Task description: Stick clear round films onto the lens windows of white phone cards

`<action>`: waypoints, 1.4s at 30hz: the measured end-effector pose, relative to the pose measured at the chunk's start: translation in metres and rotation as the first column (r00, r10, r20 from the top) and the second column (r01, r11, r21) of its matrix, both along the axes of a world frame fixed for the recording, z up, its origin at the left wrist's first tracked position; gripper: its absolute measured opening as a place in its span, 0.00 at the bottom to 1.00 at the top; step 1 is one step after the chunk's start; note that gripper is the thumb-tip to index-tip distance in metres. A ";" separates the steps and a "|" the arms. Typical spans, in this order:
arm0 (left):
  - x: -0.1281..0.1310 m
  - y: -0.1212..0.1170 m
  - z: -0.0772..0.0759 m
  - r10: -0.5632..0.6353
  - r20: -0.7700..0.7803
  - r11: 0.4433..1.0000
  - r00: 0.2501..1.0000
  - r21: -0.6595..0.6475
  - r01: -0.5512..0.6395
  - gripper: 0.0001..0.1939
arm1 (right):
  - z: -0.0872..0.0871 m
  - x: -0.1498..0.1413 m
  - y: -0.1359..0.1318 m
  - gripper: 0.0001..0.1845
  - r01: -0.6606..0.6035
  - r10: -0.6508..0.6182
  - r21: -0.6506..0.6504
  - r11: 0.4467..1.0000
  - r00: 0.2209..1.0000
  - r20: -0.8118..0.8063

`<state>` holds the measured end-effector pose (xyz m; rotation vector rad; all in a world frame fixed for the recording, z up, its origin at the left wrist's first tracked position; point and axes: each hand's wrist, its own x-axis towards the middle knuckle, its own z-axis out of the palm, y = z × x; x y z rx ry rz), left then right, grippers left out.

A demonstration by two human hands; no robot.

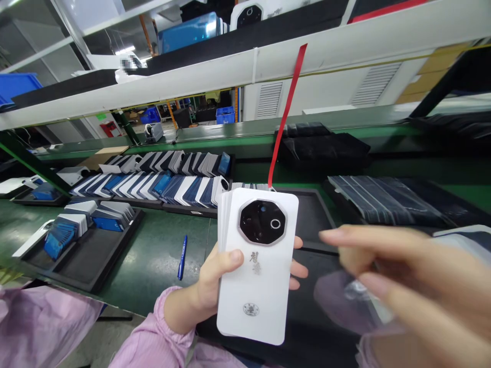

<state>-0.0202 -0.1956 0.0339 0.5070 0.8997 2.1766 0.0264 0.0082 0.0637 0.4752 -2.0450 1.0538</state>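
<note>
My left hand [209, 283] grips a stack of white phone back covers [256, 266], held upright, thumb on the front and fingers behind. The top cover shows a black octagonal camera panel and small printed marks. My right hand [399, 286] is close to the camera at the right, blurred by motion, fingers stretched toward the stack. A thin clear film [353, 294] seems to lie under those fingers; whether they pinch it is unclear.
Black trays [95, 255] with rows of white and blue covers [153, 181] fill the green bench at left and centre. A blue pen [182, 257] lies on the bench. More dark covers [387, 199] sit at right. A red strap [286, 112] hangs from the shelf.
</note>
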 end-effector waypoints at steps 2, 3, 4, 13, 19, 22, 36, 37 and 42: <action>0.002 0.000 -0.002 0.011 -0.011 1.000 1.000 -0.029 -0.011 0.37 | -0.003 0.009 -0.008 0.24 -0.085 0.082 0.313 0.946 0.996 0.024; 0.002 0.000 -0.003 0.011 -0.030 0.999 0.999 -0.043 -0.013 0.38 | -0.004 0.012 -0.012 0.27 -0.109 0.113 0.395 0.912 0.994 0.013; 0.001 0.000 -0.004 0.009 -0.051 0.998 0.999 -0.055 -0.011 0.40 | -0.004 0.012 -0.016 0.29 -0.098 0.119 0.434 0.896 0.993 -0.022; 0.003 0.001 -0.003 0.066 -0.083 0.998 0.994 -0.018 -0.068 0.28 | 0.002 0.004 -0.027 0.25 0.138 -0.015 0.614 0.777 0.980 -0.200; 0.006 0.001 -0.003 0.066 -0.062 0.998 0.996 -0.018 -0.067 0.27 | -0.006 0.007 -0.029 0.26 0.241 -0.047 0.683 0.690 0.956 -0.290; 0.005 0.000 -0.005 0.091 -0.093 0.996 0.992 0.014 -0.090 0.25 | -0.008 0.007 -0.030 0.24 0.230 -0.020 0.706 0.670 0.956 -0.292; 0.005 -0.005 -0.005 0.035 -0.121 0.999 0.992 0.014 -0.033 0.31 | -0.016 0.010 -0.020 0.19 0.105 0.082 0.681 0.724 0.968 -0.237; 0.005 -0.005 -0.005 0.038 -0.117 0.999 0.992 0.010 -0.037 0.32 | -0.016 0.010 -0.020 0.20 0.098 0.081 0.680 0.727 0.971 -0.227; 0.005 -0.006 -0.004 0.046 -0.110 0.999 0.993 0.000 -0.046 0.32 | -0.014 0.011 -0.022 0.20 0.085 0.070 0.662 0.744 0.976 -0.204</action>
